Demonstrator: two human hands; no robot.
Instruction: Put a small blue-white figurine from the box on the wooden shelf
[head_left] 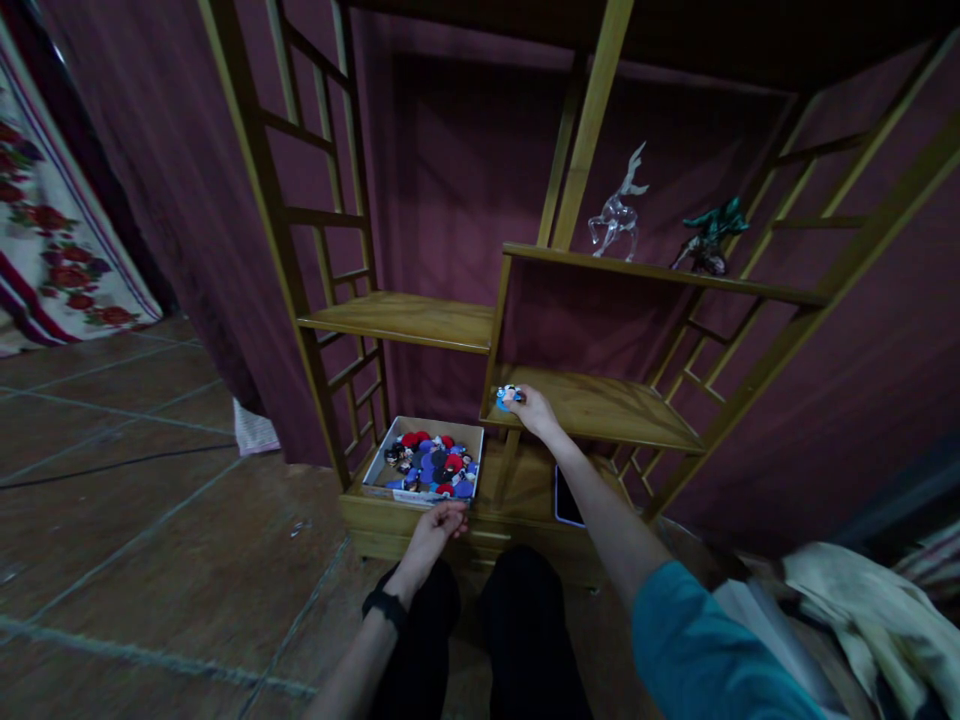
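My right hand reaches to the left end of the middle-right shelf, its fingers closed on a small figurine with a blue round base. The figurine is at the shelf's front left corner; whether it touches the board I cannot tell. My left hand hangs just in front of a shallow cardboard box, fingers curled together near its front edge. What they hold, if anything, is hidden. Inside the box lie several small figurines with red, blue, purple and black round bases.
On the upper right shelf stand a clear glass deer and a dark green figure. A dark tablet-like thing lies on the bottom board, partly behind my right forearm. The left shelf is above the box. Pale cloth lies at right.
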